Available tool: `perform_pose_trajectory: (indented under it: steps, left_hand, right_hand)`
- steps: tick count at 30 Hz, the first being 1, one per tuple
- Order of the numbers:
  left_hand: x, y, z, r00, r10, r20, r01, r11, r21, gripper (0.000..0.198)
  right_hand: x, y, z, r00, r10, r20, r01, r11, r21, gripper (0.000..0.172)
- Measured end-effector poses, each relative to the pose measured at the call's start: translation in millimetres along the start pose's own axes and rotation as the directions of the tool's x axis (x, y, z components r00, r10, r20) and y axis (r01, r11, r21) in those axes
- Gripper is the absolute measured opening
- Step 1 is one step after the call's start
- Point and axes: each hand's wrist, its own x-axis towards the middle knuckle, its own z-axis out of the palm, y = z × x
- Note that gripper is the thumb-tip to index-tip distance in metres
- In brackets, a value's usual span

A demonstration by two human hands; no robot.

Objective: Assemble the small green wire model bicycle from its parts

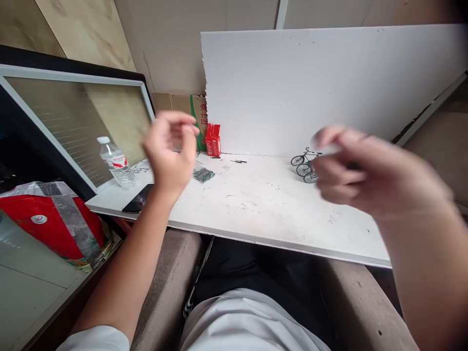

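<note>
My left hand (171,153) is raised above the left part of the white table (256,209), its fingers curled towards the thumb and nothing visible between them. Over the right part of the table is my right hand (351,170), blurred by motion. Its fingers are bent in, and whatever may be between the fingertips cannot be made out. Just left of that hand stand small dark model bicycles (304,165), partly hidden behind it. A clear bag of dark green small parts (204,174) lies on the table, to the right of my left wrist.
A water bottle (117,163) and a dark phone (138,200) are on the left, the phone partly behind my forearm. A small red box (213,140) stands at the back, near a thin dark tool (239,161). A white board (292,87) rises behind the table.
</note>
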Motion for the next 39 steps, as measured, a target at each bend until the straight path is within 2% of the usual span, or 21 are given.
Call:
perform_pose_trajectory:
  steps: [2, 3, 4, 7, 8, 11, 13, 17, 21, 26, 28, 30, 31, 34, 36, 39]
  left_hand:
    - [12, -21, 22.8, 0.995, -0.012, -0.099, 0.014, 1.0, 0.023, 0.029]
    - [14, -34, 38.1, 0.996, -0.033, -0.087, 0.038, 0.998, 0.056, 0.024]
    - [15, -49, 54.2, 0.998, -0.058, -0.031, 0.06, 0.995, 0.081, 0.023]
    - [8, -93, 97.0, 0.962, -0.184, 0.2, 0.129, 0.957, 0.259, 0.042]
    - [5, -104, 107.2, 0.942, -0.228, 0.246, 0.148, 0.941, 0.304, 0.048]
    - [0, -125, 125.2, 0.893, -0.344, 0.292, 0.236, 0.907, 0.348, 0.048]
    - [-2, -130, 129.9, 0.887, -0.331, 0.321, 0.248, 0.929, 0.275, 0.043]
    - [-12, -127, 130.2, 0.904, -0.263, 0.338, 0.202, 0.957, 0.206, 0.035]
    - [-23, -116, 122.1, 0.934, -0.192, 0.303, 0.172, 0.981, 0.091, 0.018]
    - [-33, -98, 106.5, 0.934, -0.143, 0.326, 0.19, 0.975, -0.118, 0.028]
    - [-39, -92, 99.0, 0.937, -0.129, 0.326, 0.184, 0.972, -0.147, 0.036]
    - [-46, -90, 90.5, 0.917, -0.132, 0.375, 0.178, 0.98, -0.092, 0.064]
    - [-49, -89, 85.8, 0.894, -0.153, 0.421, 0.195, 0.979, -0.057, 0.081]
    - [-55, -91, 72.3, 0.794, -0.219, 0.568, 0.242, 0.97, 0.036, 0.112]
    - [-56, -93, 65.7, 0.75, -0.246, 0.614, 0.266, 0.962, 0.061, 0.123]
    - [-54, -94, 61.3, 0.749, -0.247, 0.615, 0.276, 0.96, 0.051, 0.121]
  right_hand:
    - [11, -2, 19, 0.972, -0.084, 0.218, 0.099, 0.993, -0.06, 0.058]
    - [15, 3, 34, 0.949, -0.113, 0.293, 0.14, 0.987, -0.076, 0.049]
    - [19, 12, 49, 0.947, -0.136, 0.29, 0.171, 0.98, -0.1, 0.036]
    - [24, 52, 88, 0.911, -0.096, 0.401, 0.102, 0.995, 0.005, 0.048]
    - [24, 65, 97, 0.908, -0.091, 0.41, 0.102, 0.995, -0.004, 0.044]
    - [18, 88, 110, 0.914, -0.088, 0.396, 0.108, 0.994, -0.03, 0.036]
    - [14, 88, 113, 0.919, -0.092, 0.384, 0.087, 0.996, 0.03, 0.038]
    - [9, 70, 119, 0.929, -0.099, 0.358, 0.069, 0.993, 0.096, 0.039]
    - [8, 62, 133, 0.933, -0.093, 0.347, 0.043, 0.988, 0.15, 0.042]
    - [2, 68, 152, 0.926, -0.162, 0.341, 0.106, 0.978, 0.179, 0.037]
    - [-1, 71, 156, 0.917, -0.168, 0.361, 0.112, 0.979, 0.169, 0.037]
    - [-3, 74, 159, 0.913, -0.163, 0.375, 0.109, 0.981, 0.161, 0.037]
    - [-3, 75, 160, 0.912, -0.159, 0.378, 0.106, 0.982, 0.159, 0.037]
    - [-3, 79, 163, 0.911, -0.142, 0.388, 0.087, 0.984, 0.156, 0.037]
    - [-2, 82, 166, 0.909, -0.14, 0.391, 0.085, 0.984, 0.155, 0.037]
    - [-1, 86, 169, 0.906, -0.15, 0.395, 0.096, 0.983, 0.154, 0.036]
